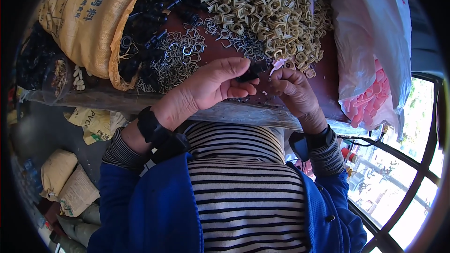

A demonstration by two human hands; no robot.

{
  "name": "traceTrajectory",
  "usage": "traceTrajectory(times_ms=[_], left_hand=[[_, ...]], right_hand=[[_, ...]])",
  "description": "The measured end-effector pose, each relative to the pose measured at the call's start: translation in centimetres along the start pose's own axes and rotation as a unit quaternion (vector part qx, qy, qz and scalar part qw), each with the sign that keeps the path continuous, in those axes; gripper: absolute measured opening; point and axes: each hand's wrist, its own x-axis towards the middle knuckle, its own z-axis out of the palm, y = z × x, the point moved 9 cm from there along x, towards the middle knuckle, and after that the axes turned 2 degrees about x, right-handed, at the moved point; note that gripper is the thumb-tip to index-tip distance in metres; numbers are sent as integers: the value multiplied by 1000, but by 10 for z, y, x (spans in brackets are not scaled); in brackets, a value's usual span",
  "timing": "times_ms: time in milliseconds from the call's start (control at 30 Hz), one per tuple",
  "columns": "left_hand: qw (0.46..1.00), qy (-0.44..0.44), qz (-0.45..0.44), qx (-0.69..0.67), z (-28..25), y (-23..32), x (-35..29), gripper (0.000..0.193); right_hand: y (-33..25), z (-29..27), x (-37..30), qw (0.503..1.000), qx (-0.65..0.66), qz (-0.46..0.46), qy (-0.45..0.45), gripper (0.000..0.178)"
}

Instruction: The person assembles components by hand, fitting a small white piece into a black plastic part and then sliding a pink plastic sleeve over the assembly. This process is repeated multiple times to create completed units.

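Note:
My left hand (211, 84) is closed around a small black plastic fitting (255, 70), its thumb lying along the top and its fingers curled beneath. Close beside it, my right hand (294, 93) has thumb and forefinger pinched together. A small pale pink plastic piece (277, 65) shows at those fingertips, its narrow end toward the black fitting. Whether the two parts touch, I cannot tell. Both hands are over the near edge of a dark red table (330, 82). Just beyond them lie a heap of beige plastic clips (267, 9) and a pile of bent metal wire clips (176, 54).
Black fittings (154, 16) are heaped at the back left beside a yellow woven sack (89, 18). On the right, a white plastic bag (370, 28) holds pink plastic pieces (368, 100). A clear container (56, 77) stands far left. Paper sacks (70, 182) lie below, and a barred window is at right.

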Motion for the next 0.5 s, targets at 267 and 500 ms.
traceTrajectory(times_ms=[267,500], left_hand=[[976,21,78,200,5,11,2,16],[879,30,212,425,19,30,-3,11]], right_hand=[[1,18,4,999,16,28,-10,9],[11,23,7,995,73,55,-29,13]])
